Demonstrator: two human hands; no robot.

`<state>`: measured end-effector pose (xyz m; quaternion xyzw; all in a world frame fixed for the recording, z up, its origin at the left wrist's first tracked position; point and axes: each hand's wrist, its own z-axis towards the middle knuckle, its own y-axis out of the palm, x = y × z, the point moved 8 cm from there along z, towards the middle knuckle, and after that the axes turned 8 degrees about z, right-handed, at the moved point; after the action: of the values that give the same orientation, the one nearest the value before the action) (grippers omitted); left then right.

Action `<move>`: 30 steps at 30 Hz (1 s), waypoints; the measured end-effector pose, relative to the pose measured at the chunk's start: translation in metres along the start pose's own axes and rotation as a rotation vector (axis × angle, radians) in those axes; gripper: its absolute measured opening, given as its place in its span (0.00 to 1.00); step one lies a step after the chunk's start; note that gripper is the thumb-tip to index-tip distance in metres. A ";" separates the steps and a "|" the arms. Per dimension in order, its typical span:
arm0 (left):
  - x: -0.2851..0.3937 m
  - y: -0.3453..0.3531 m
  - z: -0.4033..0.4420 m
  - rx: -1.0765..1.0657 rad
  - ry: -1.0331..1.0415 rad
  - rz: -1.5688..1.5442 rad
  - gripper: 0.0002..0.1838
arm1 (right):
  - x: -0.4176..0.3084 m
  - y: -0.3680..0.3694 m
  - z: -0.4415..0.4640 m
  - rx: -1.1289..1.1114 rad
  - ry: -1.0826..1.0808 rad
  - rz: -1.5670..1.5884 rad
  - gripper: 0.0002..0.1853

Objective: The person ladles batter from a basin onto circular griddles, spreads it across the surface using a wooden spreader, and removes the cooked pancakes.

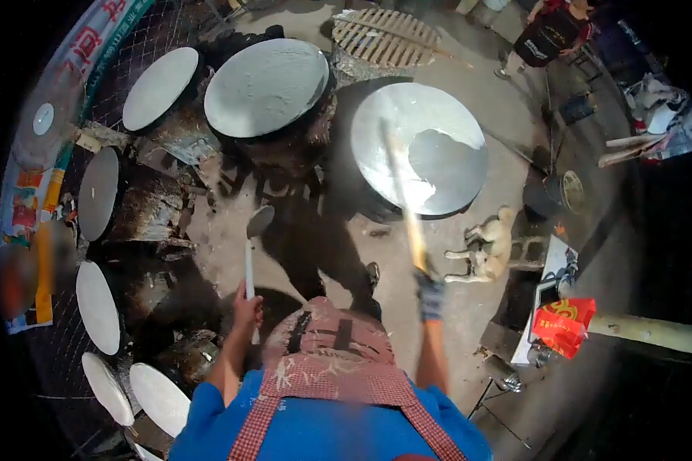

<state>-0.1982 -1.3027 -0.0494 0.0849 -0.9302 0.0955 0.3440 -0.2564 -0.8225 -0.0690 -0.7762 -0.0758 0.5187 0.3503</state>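
Note:
In the head view my left hand (247,311) is wrapped round the white handle of a ladle (260,221), whose dark round bowl points away from me over the floor. My right hand (430,298), in a dark striped glove, grips a long wooden-handled spreader (414,230). Motion blurs the spreader's far end, which reaches over a large round griddle (457,170). White batter (377,138) coats the left and top of that griddle; its lower right is bare grey metal. I cannot tell whether the spreader touches the batter.
More round griddles with pale sheets (265,88) curve along the left on rusty stoves (142,203). A dog (496,250) lies right of my right hand. A red bag (565,326) sits on a small table. Another person (550,34) stands at the back right, and a slatted rack (384,37) lies behind.

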 end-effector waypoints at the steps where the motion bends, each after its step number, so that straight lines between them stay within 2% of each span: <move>1: 0.001 -0.002 -0.004 -0.012 0.011 -0.027 0.37 | -0.021 0.032 -0.003 0.011 -0.036 -0.063 0.23; 3: 0.012 -0.003 -0.016 -0.022 0.036 -0.003 0.38 | -0.075 0.062 -0.014 -0.012 -0.130 -0.367 0.21; 5: 0.020 -0.007 -0.024 -0.045 0.063 0.018 0.38 | -0.081 0.040 -0.024 0.017 -0.148 -0.417 0.21; 6: 0.019 -0.008 -0.027 -0.062 0.083 0.015 0.38 | -0.057 0.027 -0.026 0.049 -0.177 -0.503 0.22; 7: 0.017 -0.009 -0.031 -0.080 0.097 0.012 0.38 | -0.055 0.002 -0.037 0.050 -0.104 -0.541 0.23; 9: 0.014 -0.008 -0.030 -0.110 0.072 -0.036 0.37 | -0.027 -0.024 -0.043 0.018 0.068 -0.439 0.23; 10: 0.011 -0.006 -0.032 -0.139 0.060 -0.085 0.37 | -0.032 -0.025 -0.044 0.162 -0.072 -0.182 0.22; 11: 0.005 -0.002 -0.037 -0.166 0.039 -0.141 0.36 | -0.024 -0.006 -0.029 0.092 -0.006 0.041 0.23; 12: 0.008 0.004 -0.044 -0.199 0.044 -0.166 0.34 | -0.052 0.006 -0.025 0.255 -0.228 -0.199 0.20; 13: 0.002 0.006 -0.039 -0.281 0.023 -0.272 0.32 | -0.063 0.030 -0.019 0.293 -0.310 -0.174 0.15; 15: 0.005 0.014 -0.044 -0.352 0.037 -0.344 0.31 | -0.123 0.036 -0.028 -0.034 -0.088 -0.367 0.17; 17: 0.008 0.015 -0.049 -0.351 0.106 -0.361 0.32 | -0.086 0.025 -0.019 0.037 -0.462 -0.301 0.19; 18: 0.015 0.021 -0.060 -0.347 0.102 -0.434 0.33 | -0.057 0.009 -0.001 0.023 -0.164 -0.396 0.20; 19: 0.014 0.022 -0.062 -0.375 0.138 -0.435 0.32 | -0.041 -0.016 0.008 -0.009 -0.033 -0.525 0.21; 20: 0.014 0.023 -0.061 -0.373 0.126 -0.420 0.30 | -0.036 -0.043 0.007 0.133 -0.175 -0.426 0.17; 21: 0.012 0.026 -0.061 -0.369 0.110 -0.413 0.29 | -0.042 -0.064 0.009 0.159 -0.052 -0.271 0.16; 23: 0.004 0.036 -0.057 -0.425 0.054 -0.476 0.27 | -0.050 -0.054 0.030 0.260 -0.075 0.089 0.17; 24: 0.004 0.043 -0.056 -0.457 0.034 -0.511 0.26 | -0.059 -0.026 0.042 0.246 -0.280 -0.198 0.19; 25: 0.000 0.054 -0.056 -0.485 -0.065 -0.599 0.25 | -0.058 -0.007 0.035 0.145 -0.060 -0.168 0.18; 27: 0.000 0.066 -0.057 -0.531 -0.231 -0.723 0.24 | -0.101 0.006 0.001 -0.058 -0.328 -0.348 0.17; 29: 0.017 0.071 -0.063 -0.558 -0.116 -0.627 0.24 | -0.029 -0.002 0.024 -0.039 -0.217 -0.316 0.21; 30: 0.025 0.073 -0.064 -0.574 -0.056 -0.579 0.24 | -0.013 -0.028 0.034 -0.003 -0.123 -0.470 0.26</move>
<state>-0.1933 -1.2196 0.0059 0.2462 -0.8658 -0.2713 0.3408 -0.2844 -0.7924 -0.0496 -0.7046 -0.2764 0.4692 0.4548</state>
